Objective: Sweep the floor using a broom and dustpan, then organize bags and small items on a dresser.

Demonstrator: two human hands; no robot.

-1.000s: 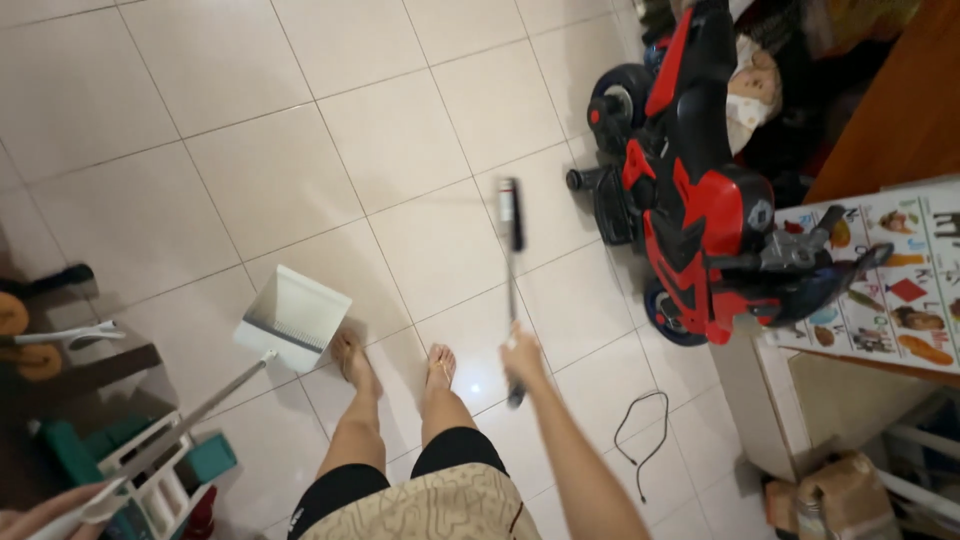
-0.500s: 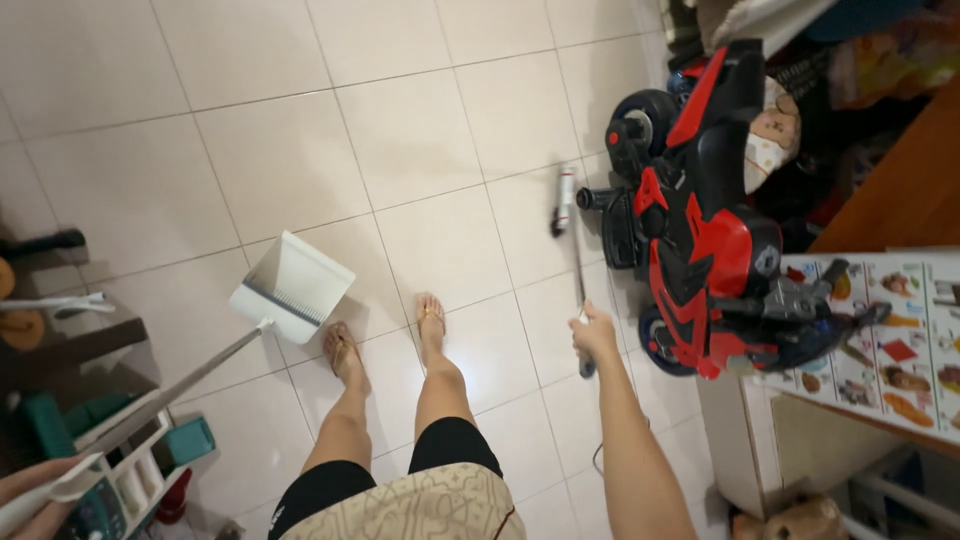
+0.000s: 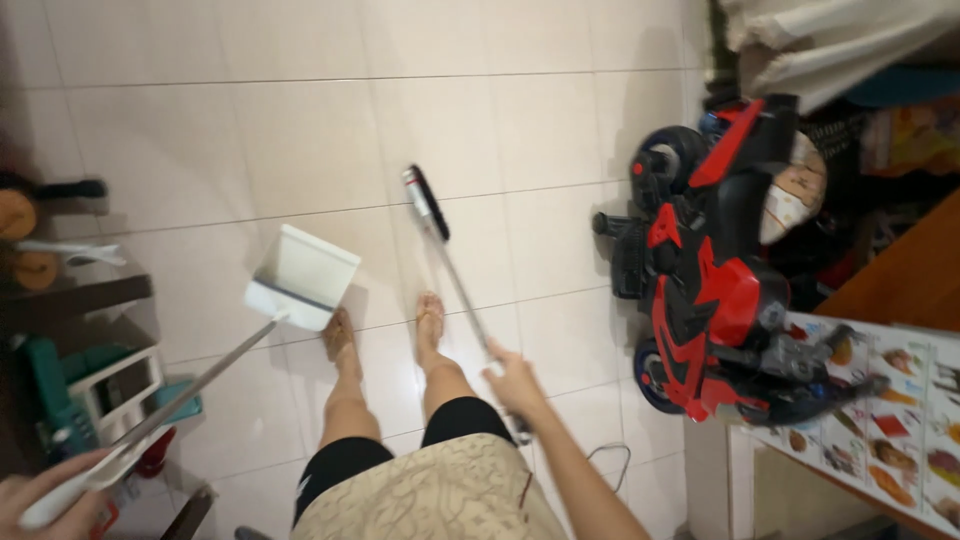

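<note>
Wide run of pale floor tiles (image 3: 250,120) across the upper left and centre of the frame: the open room for sweeping. Best to keep strokes short and low here, drawn toward the pan mouth, with the bristles flat on the tile.

Crowded right edge: red and black toy motorbike (image 3: 715,300) from upper right to lower right, a picture chart (image 3: 880,400) below it, a dark cable (image 3: 605,460) on the floor just beside the right forearm. Easy to snag the brush there. Left edge taken by green and white clutter (image 3: 90,390).

White dustpan (image 3: 300,275) at centre left, mouth facing up the frame, just above the left foot (image 3: 340,340); long handle slanting down to the lower left corner. Left hand (image 3: 50,495) clenched round that handle's end.

Broom (image 3: 440,250) at centre, head (image 3: 425,200) to the right of the pan and apart from it. Right hand (image 3: 515,385) closed round the stick's lower end, at lower centre.
</note>
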